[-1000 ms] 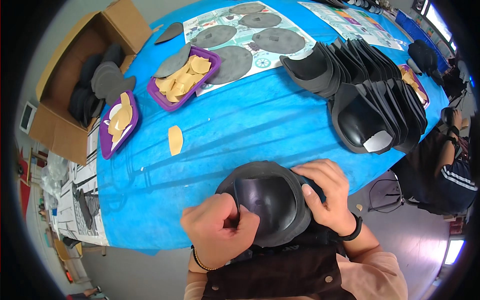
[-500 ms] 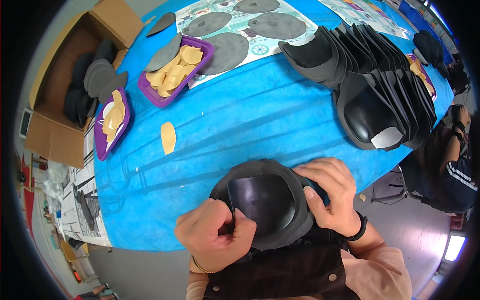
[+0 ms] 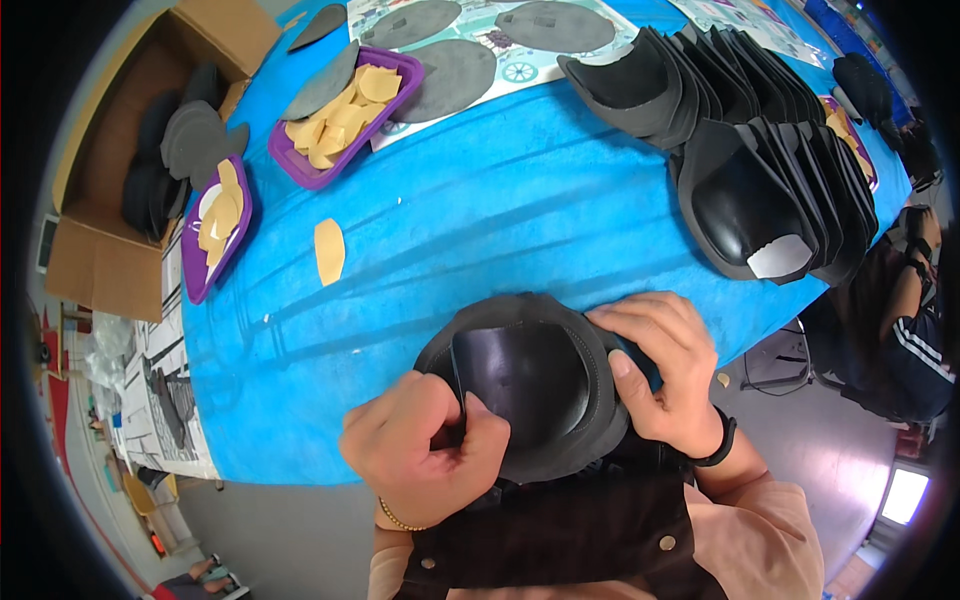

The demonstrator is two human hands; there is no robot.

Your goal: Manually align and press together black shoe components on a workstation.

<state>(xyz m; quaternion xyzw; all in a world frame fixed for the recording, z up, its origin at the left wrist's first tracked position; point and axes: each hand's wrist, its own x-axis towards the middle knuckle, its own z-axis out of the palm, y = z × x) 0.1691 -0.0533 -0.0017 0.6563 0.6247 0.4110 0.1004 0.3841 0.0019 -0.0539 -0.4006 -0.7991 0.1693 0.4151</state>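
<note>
A rounded black padded piece (image 3: 530, 385), with a shiny hollow middle, a stitched seam and a matte foam-like rim, stands in front of me at the table's near edge. My left hand (image 3: 430, 445) is closed on the left side of its hollow, thumb and bent forefinger pinching the raised edge of the shiny lining. At the opposite side, my right hand (image 3: 665, 370) is wrapped over the rim, with the thumb on the near face and the other fingers over the top. What lies behind the piece is hidden.
Rows of nested black moulded pieces (image 3: 740, 200) stand at the right. A purple basket (image 3: 310, 178) and a purple tray (image 3: 193, 275) hold tan cut pieces. One tan piece (image 3: 329, 252) lies on the blue table cover (image 3: 480, 225). An open cardboard box (image 3: 105, 275) stands left; a person (image 3: 905, 320) sits at far right.
The whole table scene has shifted slightly up and left in view. Both hands keep nearly the same grip on the black padded piece.
</note>
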